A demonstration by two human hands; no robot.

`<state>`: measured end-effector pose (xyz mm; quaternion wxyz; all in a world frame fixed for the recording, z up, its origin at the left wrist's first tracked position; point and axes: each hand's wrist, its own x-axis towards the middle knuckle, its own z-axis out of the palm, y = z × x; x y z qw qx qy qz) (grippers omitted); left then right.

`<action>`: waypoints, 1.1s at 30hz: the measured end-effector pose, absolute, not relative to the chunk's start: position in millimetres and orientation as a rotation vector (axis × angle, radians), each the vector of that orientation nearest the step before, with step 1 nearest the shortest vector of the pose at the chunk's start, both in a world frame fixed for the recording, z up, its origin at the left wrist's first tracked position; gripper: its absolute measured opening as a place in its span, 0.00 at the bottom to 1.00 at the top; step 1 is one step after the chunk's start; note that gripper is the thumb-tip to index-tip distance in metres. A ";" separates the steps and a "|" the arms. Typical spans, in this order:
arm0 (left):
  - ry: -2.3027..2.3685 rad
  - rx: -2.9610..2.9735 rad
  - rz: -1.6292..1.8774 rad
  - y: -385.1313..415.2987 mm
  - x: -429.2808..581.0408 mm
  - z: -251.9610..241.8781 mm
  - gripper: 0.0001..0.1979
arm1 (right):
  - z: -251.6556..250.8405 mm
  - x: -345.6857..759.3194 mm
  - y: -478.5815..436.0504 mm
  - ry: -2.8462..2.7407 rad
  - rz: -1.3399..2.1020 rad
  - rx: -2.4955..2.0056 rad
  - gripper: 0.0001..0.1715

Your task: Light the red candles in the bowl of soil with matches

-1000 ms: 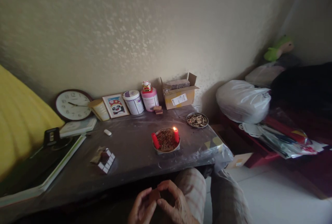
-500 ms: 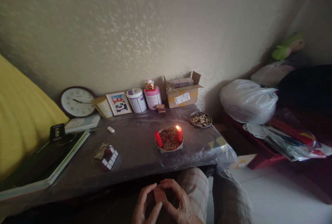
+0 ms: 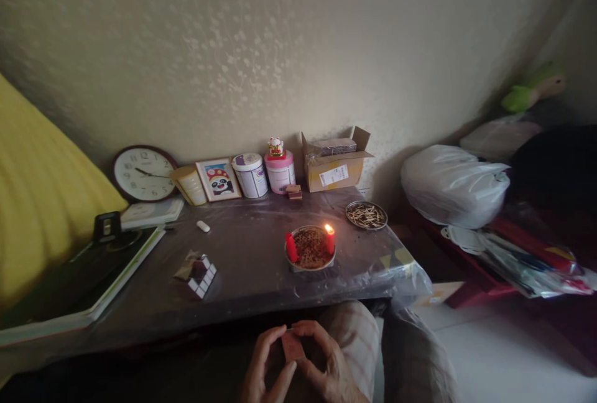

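Observation:
Low in the view, below the table's front edge, my left hand (image 3: pixel 265 369) and my right hand (image 3: pixel 321 362) together pinch a small brown box (image 3: pixel 293 347), like a matchbox, over my lap. On the table beyond stands a round bowl (image 3: pixel 311 247) of brownish bits with a lit red candle (image 3: pixel 329 238) on its right rim and an unlit red candle (image 3: pixel 291 247) on its left. Further right sits a metal dish (image 3: pixel 367 215) holding several thin sticks.
The dark table (image 3: pixel 242 266) is wrapped in plastic film. Along the wall stand a clock (image 3: pixel 144 173), a framed picture (image 3: pixel 218 179), two tubs and a cardboard box (image 3: pixel 336 163). A cube puzzle (image 3: pixel 199 269) and books (image 3: pixel 88 278) lie left. Bags and clutter fill the right.
The view has shifted a little leftward and down, so everything sits further right. My fingers have turned the small brown box so its face shows more plainly.

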<state>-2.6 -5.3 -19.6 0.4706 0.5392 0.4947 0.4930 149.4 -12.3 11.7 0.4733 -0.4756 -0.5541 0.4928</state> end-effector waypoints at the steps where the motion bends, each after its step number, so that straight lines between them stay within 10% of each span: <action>1: 1.202 1.282 1.198 -5.7 -2.1 -18.4 0.22 | 12.2 149.5 -11.9 -1.346 1.207 -1.168 0.16; 33: 1.158 0.756 1.056 0.0 -10.7 -1.2 0.23 | 5.7 146.8 -8.5 -1.285 1.152 -1.176 0.25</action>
